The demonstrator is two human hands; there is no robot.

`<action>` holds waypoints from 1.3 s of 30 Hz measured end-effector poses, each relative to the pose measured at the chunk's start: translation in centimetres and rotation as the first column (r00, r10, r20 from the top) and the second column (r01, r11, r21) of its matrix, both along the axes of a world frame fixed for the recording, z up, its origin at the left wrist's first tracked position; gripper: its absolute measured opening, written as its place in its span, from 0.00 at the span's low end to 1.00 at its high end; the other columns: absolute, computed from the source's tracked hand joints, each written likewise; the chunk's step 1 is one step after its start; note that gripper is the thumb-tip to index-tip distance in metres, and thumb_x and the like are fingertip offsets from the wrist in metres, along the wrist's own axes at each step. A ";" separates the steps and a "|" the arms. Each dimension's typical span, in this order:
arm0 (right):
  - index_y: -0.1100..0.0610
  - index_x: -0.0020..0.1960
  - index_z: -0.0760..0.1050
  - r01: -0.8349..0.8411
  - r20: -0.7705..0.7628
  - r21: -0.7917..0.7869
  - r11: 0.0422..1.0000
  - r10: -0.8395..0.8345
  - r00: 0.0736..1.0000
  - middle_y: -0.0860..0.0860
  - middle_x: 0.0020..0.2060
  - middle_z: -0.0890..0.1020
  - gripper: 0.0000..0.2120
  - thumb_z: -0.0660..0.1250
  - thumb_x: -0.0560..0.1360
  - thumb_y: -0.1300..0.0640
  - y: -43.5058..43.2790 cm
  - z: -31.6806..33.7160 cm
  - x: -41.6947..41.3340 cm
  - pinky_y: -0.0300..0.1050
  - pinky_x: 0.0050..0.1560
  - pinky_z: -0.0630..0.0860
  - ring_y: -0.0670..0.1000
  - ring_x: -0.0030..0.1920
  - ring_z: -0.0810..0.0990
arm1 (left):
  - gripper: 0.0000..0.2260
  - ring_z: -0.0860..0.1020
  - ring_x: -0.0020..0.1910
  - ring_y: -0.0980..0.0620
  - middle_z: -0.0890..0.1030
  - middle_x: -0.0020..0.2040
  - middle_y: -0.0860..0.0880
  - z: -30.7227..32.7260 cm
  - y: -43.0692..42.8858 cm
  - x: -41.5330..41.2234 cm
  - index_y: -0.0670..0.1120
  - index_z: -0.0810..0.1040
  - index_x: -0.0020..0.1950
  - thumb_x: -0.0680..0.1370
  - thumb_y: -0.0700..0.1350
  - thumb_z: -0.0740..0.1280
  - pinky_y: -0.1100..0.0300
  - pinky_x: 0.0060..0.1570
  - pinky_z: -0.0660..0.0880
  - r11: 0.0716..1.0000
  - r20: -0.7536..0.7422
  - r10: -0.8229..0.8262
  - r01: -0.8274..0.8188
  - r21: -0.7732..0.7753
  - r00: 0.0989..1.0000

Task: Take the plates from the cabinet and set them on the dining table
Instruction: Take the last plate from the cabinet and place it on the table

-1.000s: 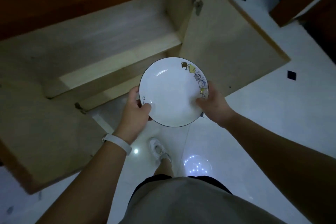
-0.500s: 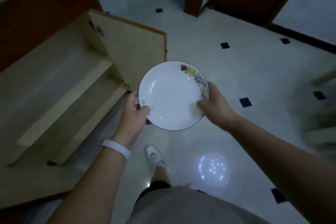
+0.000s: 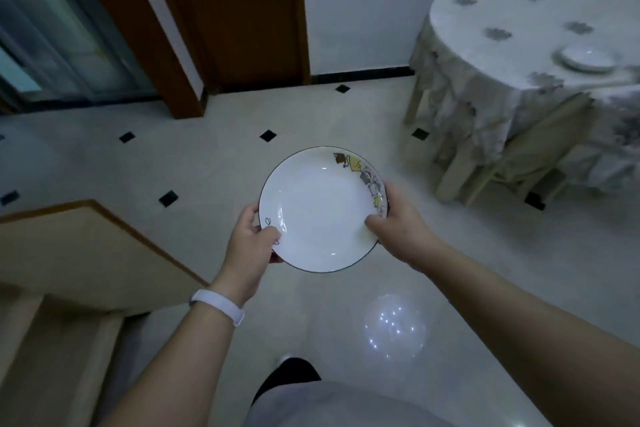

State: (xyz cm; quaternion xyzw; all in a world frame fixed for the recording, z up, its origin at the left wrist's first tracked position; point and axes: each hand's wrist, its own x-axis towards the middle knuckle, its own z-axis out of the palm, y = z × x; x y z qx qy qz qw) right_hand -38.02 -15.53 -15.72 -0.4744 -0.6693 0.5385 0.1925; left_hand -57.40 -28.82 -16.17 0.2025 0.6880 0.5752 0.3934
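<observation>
A white plate (image 3: 320, 210) with a dark rim and small cartoon figures on its right edge is held level in front of me, above the floor. My left hand (image 3: 249, 246) grips its left edge, thumb on top. My right hand (image 3: 398, 222) grips its right edge. The dining table (image 3: 502, 55), covered with a flowered white cloth, stands at the upper right. Another white plate (image 3: 583, 57) lies on it. The open cabinet (image 3: 52, 340) is at the lower left.
The cabinet's open door (image 3: 86, 246) juts out at the left. A pale wooden chair (image 3: 512, 163) is tucked under the table. A brown wooden door (image 3: 239, 10) and a glass door (image 3: 52, 28) are ahead. The floor is pale tile with small black squares.
The view has swung right, away from the cabinet and toward the dining table. Both hands keep the same hold on the plate.
</observation>
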 end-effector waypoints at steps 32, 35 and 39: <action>0.47 0.64 0.68 0.453 0.002 0.038 0.891 -0.453 0.892 0.44 0.52 0.79 0.24 0.62 0.70 0.64 32.1 1.8 -10.9 0.45 0.48 0.79 0.46 0.52 0.78 | 0.24 0.81 0.39 0.48 0.85 0.45 0.47 1.0 41.9 -14.7 0.55 0.75 0.62 0.74 0.31 0.59 0.50 0.37 0.80 0.895 0.021 -0.446 0.445 0.045 0.895; 0.46 0.63 0.68 0.487 -0.019 0.038 0.872 -0.487 0.873 0.44 0.52 0.79 0.24 0.62 0.70 0.64 34.2 2.0 -11.0 0.47 0.49 0.80 0.47 0.52 0.79 | 0.24 0.80 0.39 0.49 0.84 0.46 0.47 1.3 44.9 -14.8 0.54 0.76 0.61 0.74 0.31 0.59 0.53 0.35 0.79 0.881 0.017 -0.471 0.470 0.057 0.882; 0.47 0.65 0.68 0.504 -0.037 0.025 0.863 -0.503 0.863 0.44 0.53 0.79 0.25 0.62 0.71 0.64 37.4 2.0 -10.1 0.40 0.44 0.77 0.45 0.52 0.79 | 0.23 0.81 0.40 0.49 0.85 0.47 0.47 1.4 48.8 -14.1 0.52 0.76 0.62 0.75 0.31 0.58 0.54 0.35 0.78 0.858 0.014 -0.511 0.509 0.067 0.860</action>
